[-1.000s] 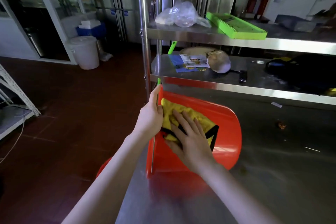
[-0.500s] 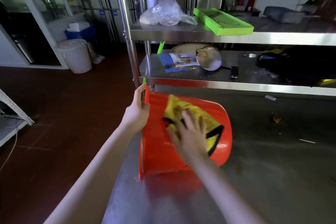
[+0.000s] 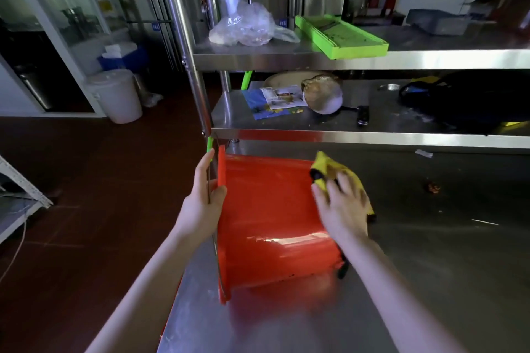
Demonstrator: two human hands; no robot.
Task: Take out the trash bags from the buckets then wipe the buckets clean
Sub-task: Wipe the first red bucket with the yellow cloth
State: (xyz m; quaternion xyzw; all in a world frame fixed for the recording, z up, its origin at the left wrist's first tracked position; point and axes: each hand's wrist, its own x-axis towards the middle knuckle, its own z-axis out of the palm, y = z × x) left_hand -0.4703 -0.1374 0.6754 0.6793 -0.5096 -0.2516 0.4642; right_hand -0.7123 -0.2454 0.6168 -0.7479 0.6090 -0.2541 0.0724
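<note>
The red bucket (image 3: 272, 215) lies on its side on the steel table (image 3: 430, 266), close to the table's near-left corner, with its long axis running left to right: the open rim points left, out past the table edge, and the closed base points right. No trash bag shows on it, so the job looks to be in its wiping half. The left hand (image 3: 202, 200) grips the rim at the left end, thumb pressed on the red lip and fingers curled round the thin wire handle, whose green grip (image 3: 210, 146) sticks up just beyond the fingertips. The right hand (image 3: 341, 206) is spread nearly flat, fingers loosely splayed, pressing a yellow cloth (image 3: 332, 169) with black trim against the upper wall of the bucket at its right end, next to the base (the hand is motion-blurred, so the exact finger contact is hard to read). The cloth bunches out on the far side of the fingers and drapes over the base edge. The unwiped-looking stretch of red wall lies to the left of the cloth, between the two hands, so I judge a further stroke would run along the bucket's axis toward the rim, with the right hand nearest to it and the left only steadying.
</note>
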